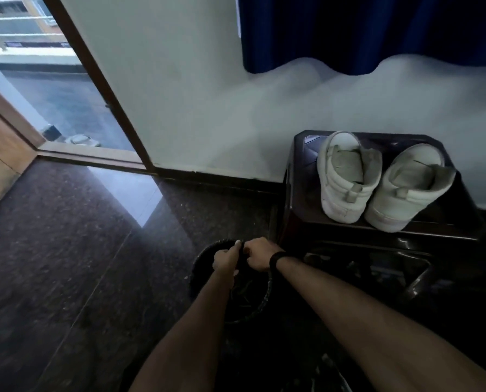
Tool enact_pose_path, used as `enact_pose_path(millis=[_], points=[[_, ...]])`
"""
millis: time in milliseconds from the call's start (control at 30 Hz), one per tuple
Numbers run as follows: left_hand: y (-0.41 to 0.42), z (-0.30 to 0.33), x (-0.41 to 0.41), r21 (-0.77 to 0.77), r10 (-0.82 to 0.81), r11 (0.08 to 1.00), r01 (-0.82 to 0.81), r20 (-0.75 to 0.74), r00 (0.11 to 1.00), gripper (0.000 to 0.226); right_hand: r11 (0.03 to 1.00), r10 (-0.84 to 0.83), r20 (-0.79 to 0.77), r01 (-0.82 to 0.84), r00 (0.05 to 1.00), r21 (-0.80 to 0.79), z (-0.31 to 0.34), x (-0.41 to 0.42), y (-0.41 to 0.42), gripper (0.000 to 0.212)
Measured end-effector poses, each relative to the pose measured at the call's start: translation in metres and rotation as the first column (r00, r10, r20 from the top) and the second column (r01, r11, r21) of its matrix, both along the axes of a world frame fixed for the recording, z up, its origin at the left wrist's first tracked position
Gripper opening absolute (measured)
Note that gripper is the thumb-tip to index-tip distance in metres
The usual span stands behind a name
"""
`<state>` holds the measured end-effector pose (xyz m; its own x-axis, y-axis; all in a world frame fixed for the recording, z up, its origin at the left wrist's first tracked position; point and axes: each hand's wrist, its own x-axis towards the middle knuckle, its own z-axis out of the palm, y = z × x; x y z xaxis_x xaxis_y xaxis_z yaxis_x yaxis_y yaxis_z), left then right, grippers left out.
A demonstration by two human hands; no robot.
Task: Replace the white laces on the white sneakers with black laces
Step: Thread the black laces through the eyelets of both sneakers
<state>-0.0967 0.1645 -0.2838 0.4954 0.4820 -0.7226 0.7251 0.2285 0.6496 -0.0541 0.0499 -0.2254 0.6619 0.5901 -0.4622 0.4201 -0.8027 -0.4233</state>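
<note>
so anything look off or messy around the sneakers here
Nothing looks spilled or damaged. The two white sneakers stand upright side by side on the dark stool, heels toward the camera. No laces show from this angle. Both hands, left hand and right hand, hold something dark over a round black bin.
</note>
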Motion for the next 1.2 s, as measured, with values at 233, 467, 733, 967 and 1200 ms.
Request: enact_pose_path(millis=[233,467,733,967,1200], points=[[-0.039,0.102,0.047,0.360,-0.070,0.931,-0.059,0.336,0.939,0.040,0.980,-0.061,0.321,-0.005,0.945,0.199,0.112,0.023,-0.023,0.024],[-0.120,0.217,0.089,0.478,-0.193,0.848,-0.230,0.682,0.705,0.017,0.895,-0.275,0.540,0.007,0.796,0.445,0.205,0.048,-0.107,0.014],[-0.221,0.245,0.105,0.900,-0.786,0.394,0.185,0.226,0.576,0.031,0.559,-0.829,0.408,0.535,0.383,0.634,0.203,0.059,-0.241,0.032],[-0.240,0.219,0.102,0.898,-0.767,0.287,0.332,0.008,0.641,0.035,0.583,-0.808,0.192,0.713,0.557,0.389,0.161,0.041,-0.271,0.056],[-0.235,0.224,0.097,0.858,-0.796,0.339,0.387,0.042,0.604,0.045,0.718,-0.696,0.418,0.561,0.584,0.412,0.168,0.045,-0.248,0.048]])
